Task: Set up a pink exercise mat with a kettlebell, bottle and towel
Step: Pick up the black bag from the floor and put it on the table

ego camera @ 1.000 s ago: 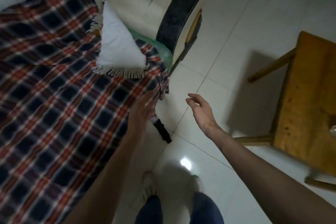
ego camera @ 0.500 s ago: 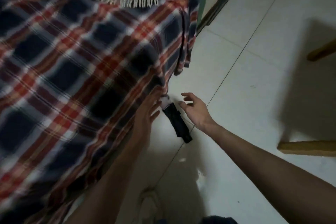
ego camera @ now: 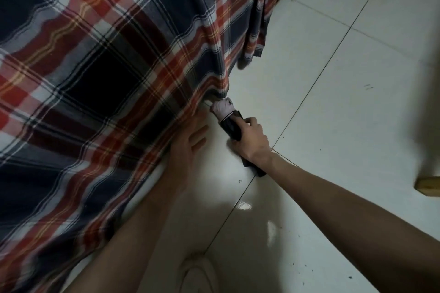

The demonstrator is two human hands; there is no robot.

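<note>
Both hands work at the blanket (ego camera: pixel 100 83) edge: right hand (ego camera: pixel 251 141) grips the mat (ego camera: pixel 229 123), left hand (ego camera: pixel 188 147) flat-fingered; next, drag it clear.

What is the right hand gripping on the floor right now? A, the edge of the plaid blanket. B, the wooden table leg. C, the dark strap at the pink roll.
C: the right hand curls its fingers around the dark strap at the pink roll peeking from under the plaid blanket.

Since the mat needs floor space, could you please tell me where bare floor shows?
Bare white tiled floor lies right of the hanging plaid blanket, up to the wooden furniture leg. It is crowded at the blanket's hem, where the right hand grips the black-wrapped pink roll beside the left hand.
</note>
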